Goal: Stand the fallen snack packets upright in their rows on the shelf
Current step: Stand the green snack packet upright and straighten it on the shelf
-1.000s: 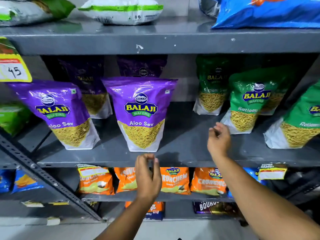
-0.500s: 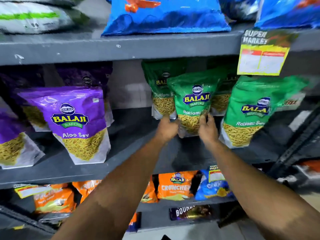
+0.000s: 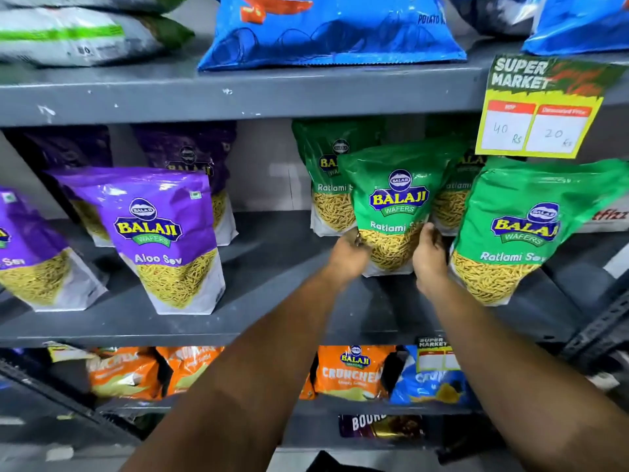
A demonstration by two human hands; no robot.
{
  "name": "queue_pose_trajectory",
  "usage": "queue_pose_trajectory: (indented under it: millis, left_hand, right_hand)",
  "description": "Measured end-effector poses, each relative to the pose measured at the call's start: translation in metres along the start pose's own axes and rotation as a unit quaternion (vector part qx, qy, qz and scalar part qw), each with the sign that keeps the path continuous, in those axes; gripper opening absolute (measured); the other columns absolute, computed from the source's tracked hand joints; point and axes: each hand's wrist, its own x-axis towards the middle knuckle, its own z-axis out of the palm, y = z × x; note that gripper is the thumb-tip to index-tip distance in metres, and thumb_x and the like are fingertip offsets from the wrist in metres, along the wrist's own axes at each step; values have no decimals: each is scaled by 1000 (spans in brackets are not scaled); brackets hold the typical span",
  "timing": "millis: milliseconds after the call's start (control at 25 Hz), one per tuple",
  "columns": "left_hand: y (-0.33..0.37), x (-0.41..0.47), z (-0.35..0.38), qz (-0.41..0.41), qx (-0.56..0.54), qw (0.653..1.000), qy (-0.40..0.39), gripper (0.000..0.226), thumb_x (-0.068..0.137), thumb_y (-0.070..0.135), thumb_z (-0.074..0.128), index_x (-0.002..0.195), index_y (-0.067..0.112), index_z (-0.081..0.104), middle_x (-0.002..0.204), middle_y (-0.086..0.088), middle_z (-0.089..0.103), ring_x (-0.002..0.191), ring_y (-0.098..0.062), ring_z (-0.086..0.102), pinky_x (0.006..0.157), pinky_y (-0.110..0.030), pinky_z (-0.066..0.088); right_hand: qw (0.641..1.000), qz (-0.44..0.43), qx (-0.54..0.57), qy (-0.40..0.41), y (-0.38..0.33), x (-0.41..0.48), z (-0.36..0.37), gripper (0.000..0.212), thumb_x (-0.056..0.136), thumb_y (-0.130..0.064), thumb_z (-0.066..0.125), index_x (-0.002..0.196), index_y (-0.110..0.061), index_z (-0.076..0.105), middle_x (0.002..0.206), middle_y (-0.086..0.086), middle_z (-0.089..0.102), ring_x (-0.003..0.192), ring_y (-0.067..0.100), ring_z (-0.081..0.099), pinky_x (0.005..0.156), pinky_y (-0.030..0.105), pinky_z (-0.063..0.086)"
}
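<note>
A green Ratlami Sev packet (image 3: 391, 206) stands upright on the grey middle shelf (image 3: 272, 321). My left hand (image 3: 349, 257) grips its lower left edge and my right hand (image 3: 429, 257) grips its lower right edge. Two more green packets (image 3: 328, 189) stand behind it. Another green packet (image 3: 520, 233) stands at the right, leaning slightly left. Purple Aloo Sev packets (image 3: 160, 233) stand in rows at the left; the front ones tilt a little.
The shelf above holds blue chip bags (image 3: 333, 28) and a white-green bag (image 3: 78, 39). A yellow price tag (image 3: 541, 110) hangs from its edge. Orange Crunchex packets (image 3: 350, 373) and a blue packet (image 3: 429, 386) fill the lower shelf. A metal brace (image 3: 599, 332) crosses at right.
A second ago my hands hung free by the purple packets. They moved right and closed on the green packet. In the last half second they kept hold of it.
</note>
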Motion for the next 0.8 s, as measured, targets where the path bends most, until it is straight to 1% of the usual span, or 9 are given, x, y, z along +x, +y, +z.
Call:
queue_pose_trajectory:
  millis: [80,160,280,440,520,600,680,720,800]
  left_hand:
    - [-3,0,0,-15,3,1000,-1,37,87,2,47,123,5,55,125,-17,64,106,-23,59,96,-36,46]
    - [-6,-2,0,-8,3,1000,-4,39,84,-2,46,121,4,58,124,-18,65,109,-25,59,99,-38,46]
    - [-19,-6,-9,15,-17,999,25,41,79,-6,46,116,4,60,117,-14,67,110,-28,60,100,-38,45]
    - [-41,-18,-28,16,-73,992,97,34,81,-1,52,109,13,65,112,-9,71,109,-26,65,101,-47,49]
    - [-47,-25,-35,21,-93,988,124,35,80,-3,52,109,11,66,111,-10,72,108,-26,65,99,-50,50]
    - [-51,-31,-42,29,-115,983,141,38,79,-6,51,111,8,66,111,-12,72,107,-27,66,98,-50,51]
    - [-54,-36,-49,34,-132,979,150,40,79,-10,49,113,6,65,113,-15,71,108,-29,65,98,-50,51]
    - [-55,-38,-52,35,-135,979,149,42,79,-11,48,114,5,64,114,-16,70,109,-29,65,98,-50,51]
    - [-58,-41,-56,36,-141,980,137,49,78,-15,44,120,5,61,120,-17,68,111,-27,63,99,-47,51]
  right_hand:
    - [999,31,-2,-5,0,-2,2,68,84,-67,28,135,-26,46,145,10,46,129,36,42,107,48,31]
    - [999,29,-25,-6,1,-5,6,66,84,-67,26,133,-28,47,142,11,49,126,37,44,107,49,31]
    - [999,-16,-29,-21,6,-16,14,58,91,-57,27,135,-24,45,141,15,49,125,38,45,97,35,31]
    - [997,-44,-27,-51,14,-40,32,60,94,-50,31,141,-12,37,145,20,44,130,36,43,96,32,32]
    - [997,-47,-20,-58,15,-53,40,60,95,-49,33,141,-11,36,145,20,44,130,35,42,92,28,29]
    - [997,-55,-17,-60,17,-65,46,59,94,-49,33,140,-11,38,144,19,45,129,36,43,94,30,32]
    - [996,-64,-29,-58,19,-74,52,56,94,-49,33,137,-14,41,141,19,48,127,37,45,102,39,37]
    - [995,-66,-35,-59,20,-76,53,56,94,-50,33,136,-15,43,139,19,50,126,38,46,103,43,38]
    - [995,-69,-29,-73,21,-76,52,55,92,-53,34,134,-19,45,136,16,53,122,35,50,99,43,41]
